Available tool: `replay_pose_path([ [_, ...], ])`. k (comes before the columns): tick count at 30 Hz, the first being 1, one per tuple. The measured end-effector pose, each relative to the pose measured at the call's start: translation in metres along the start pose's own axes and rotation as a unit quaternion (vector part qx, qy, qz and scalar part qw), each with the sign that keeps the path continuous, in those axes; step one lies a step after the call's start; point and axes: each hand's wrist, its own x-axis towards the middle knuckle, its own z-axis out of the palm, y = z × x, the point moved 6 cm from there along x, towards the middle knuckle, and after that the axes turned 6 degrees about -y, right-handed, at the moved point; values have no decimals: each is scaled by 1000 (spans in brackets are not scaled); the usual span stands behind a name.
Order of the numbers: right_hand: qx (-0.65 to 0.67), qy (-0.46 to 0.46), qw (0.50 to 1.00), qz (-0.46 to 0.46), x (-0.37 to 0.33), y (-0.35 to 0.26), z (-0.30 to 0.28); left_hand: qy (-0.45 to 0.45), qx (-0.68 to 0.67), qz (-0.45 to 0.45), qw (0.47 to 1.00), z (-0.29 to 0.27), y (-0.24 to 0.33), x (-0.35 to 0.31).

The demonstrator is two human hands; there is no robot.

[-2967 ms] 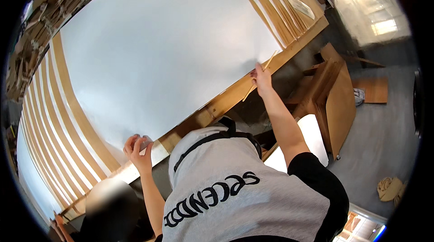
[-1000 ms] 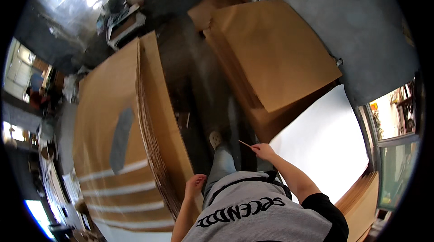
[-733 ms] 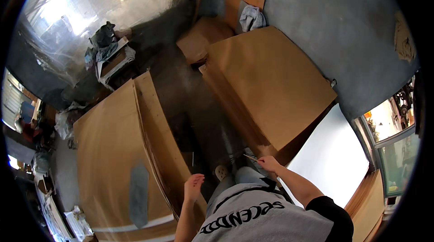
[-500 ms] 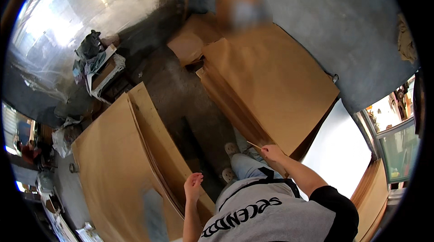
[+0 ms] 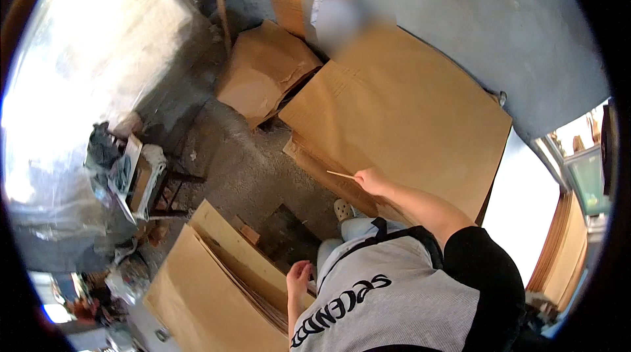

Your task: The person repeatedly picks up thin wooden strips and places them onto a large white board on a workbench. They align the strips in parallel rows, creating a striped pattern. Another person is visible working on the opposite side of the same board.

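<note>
My right hand (image 5: 373, 181) is closed around one end of a thin pale stick (image 5: 340, 174), which sticks out to the left. It is over the near left edge of a tall stack of brown sheets (image 5: 407, 109). My left hand (image 5: 299, 276) hangs low beside my body, its fingers loosely bent and holding nothing I can see. Nearest to it is the lower-left stack of brown sheets (image 5: 204, 293), whose layered edges curl apart a little.
A crumpled brown sheet (image 5: 266, 69) lies beyond the right stack. A stool piled with cloths (image 5: 148, 181) stands at the left. A white panel (image 5: 526, 201) lies at the right, beside more stacked sheets (image 5: 559, 240). A dark flat piece (image 5: 286, 234) rests on the floor.
I have moved forward between the stacks, and the view has turned. My right hand has reached farther along the right stack with the stick. My left hand stays low.
</note>
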Motion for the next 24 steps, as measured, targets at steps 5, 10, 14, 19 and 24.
replay_pose_path([
  [5, -69, 17, 993, 95, 44, -18, -67, -1, -7, -1, 1000, -36, 81, 93],
  [10, -20, 55, 974, 218, 86, 6, -104, -106, 48, -67, 991, -34, 124, 188],
  [14, 0, 140, 956, 257, 124, 14, -123, -240, 153, -62, 957, -8, 181, 278],
  [19, -15, 214, 888, 407, 146, 88, -114, -325, 168, -45, 930, 31, 261, 363],
  [24, 96, 257, 878, 393, 114, 76, -106, -295, 176, -95, 934, 26, 275, 427],
])
